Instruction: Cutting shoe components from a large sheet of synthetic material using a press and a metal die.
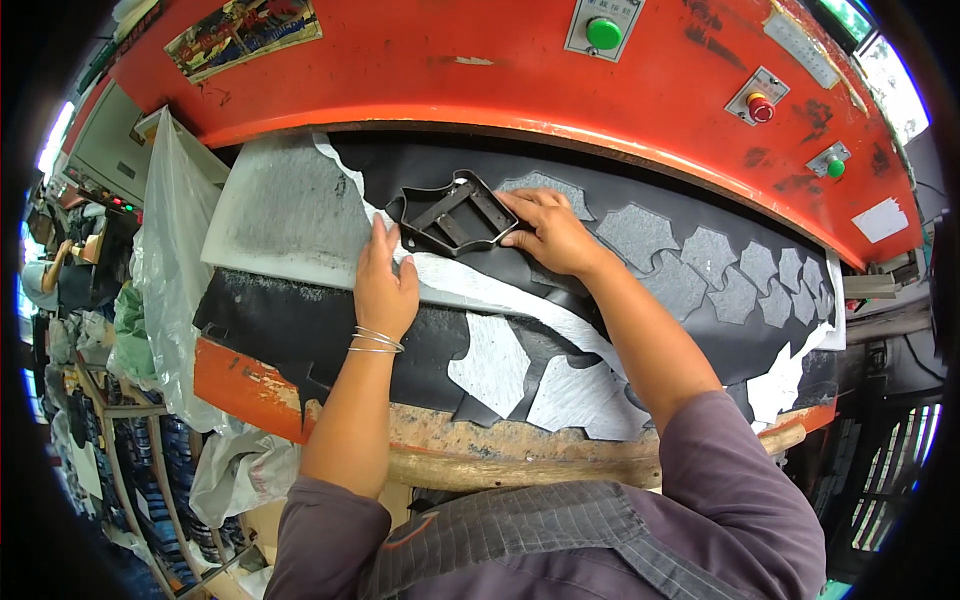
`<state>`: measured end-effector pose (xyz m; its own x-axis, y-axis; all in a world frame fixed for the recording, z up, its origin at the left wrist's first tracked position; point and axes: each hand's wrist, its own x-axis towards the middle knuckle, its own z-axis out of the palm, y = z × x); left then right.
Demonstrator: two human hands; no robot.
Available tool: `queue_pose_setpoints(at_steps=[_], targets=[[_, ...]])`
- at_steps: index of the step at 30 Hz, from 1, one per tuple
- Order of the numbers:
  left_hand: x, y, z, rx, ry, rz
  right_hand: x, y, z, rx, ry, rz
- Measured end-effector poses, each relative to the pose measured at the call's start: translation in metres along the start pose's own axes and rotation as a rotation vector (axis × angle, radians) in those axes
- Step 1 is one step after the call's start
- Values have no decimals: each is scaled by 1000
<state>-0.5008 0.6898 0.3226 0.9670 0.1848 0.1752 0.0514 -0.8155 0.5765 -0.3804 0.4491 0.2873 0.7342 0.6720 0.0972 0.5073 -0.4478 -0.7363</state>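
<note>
A black metal cutting die (452, 212) with crossbars inside its outline lies on a black sheet (400, 160), which looks like leather. My right hand (550, 232) grips the die's right end, thumb on the near side and fingers on the far side. My left hand (388, 278) lies beside the die's left end, its fingers stretched out over the sheet's pale torn edge and its thumb apart. Whether its fingertips touch the die I cannot tell. Right of the die, several grey shaped holes (637, 236) run along the sheet. A wide silver bangle circles my left wrist.
Beyond the sheet stands a red machine body (420, 70) with a green button (604, 33) and a red knob (761, 107). A whitish cutting board (275, 200) shows at left. Loose cut pieces (490, 365) lie nearer me. Clear plastic (178, 270) hangs at left.
</note>
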Motion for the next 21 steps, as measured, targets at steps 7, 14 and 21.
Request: queue_pose_setpoints(at_steps=[7,14,21], targets=[[2,0,-1,116,-19,96,-18,-5,-3,79,109,80],[-9,2,-3,68,-60,-42,-26,-14,5,118,187,83],[-8,6,2,-18,-47,-174,-25,-17,8,68,150,134]])
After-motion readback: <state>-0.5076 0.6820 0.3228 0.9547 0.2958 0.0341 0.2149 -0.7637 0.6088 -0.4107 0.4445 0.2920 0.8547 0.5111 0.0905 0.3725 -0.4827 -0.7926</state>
